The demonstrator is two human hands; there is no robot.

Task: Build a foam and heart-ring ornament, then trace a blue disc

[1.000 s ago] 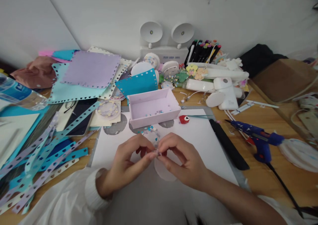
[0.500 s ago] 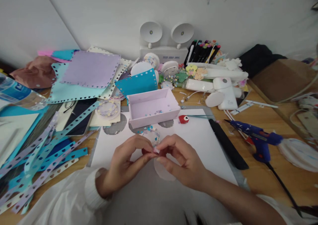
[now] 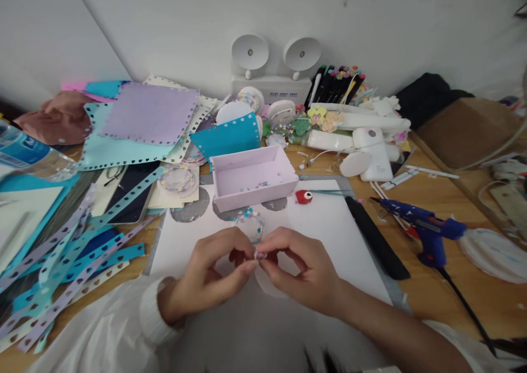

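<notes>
My left hand (image 3: pixel 209 274) and my right hand (image 3: pixel 298 271) meet over a white sheet (image 3: pixel 329 230) near the table's front. Both pinch a tiny pale piece (image 3: pixel 258 255) between their fingertips; it is too small to name. Just behind the fingers lies a small round disc (image 3: pixel 250 223) dotted with blue and lilac confetti. A pale round paper circle (image 3: pixel 263 285) lies under my right hand. Behind that stands an open lilac box (image 3: pixel 253 178) with a few confetti bits inside.
Punched paper strips (image 3: pixel 69 268) and sheets (image 3: pixel 148 115) crowd the left. A blue glue gun (image 3: pixel 424 230) with its cord lies at right, beside a black ruler (image 3: pixel 376 238). A red punch (image 3: pixel 303 196), markers (image 3: pixel 335 84), a white lamp (image 3: pixel 274 68) and a water bottle (image 3: pixel 24 153) stand around.
Both hands have dropped slightly toward me while keeping the pinch together. The confetti disc behind them now shows more fully.
</notes>
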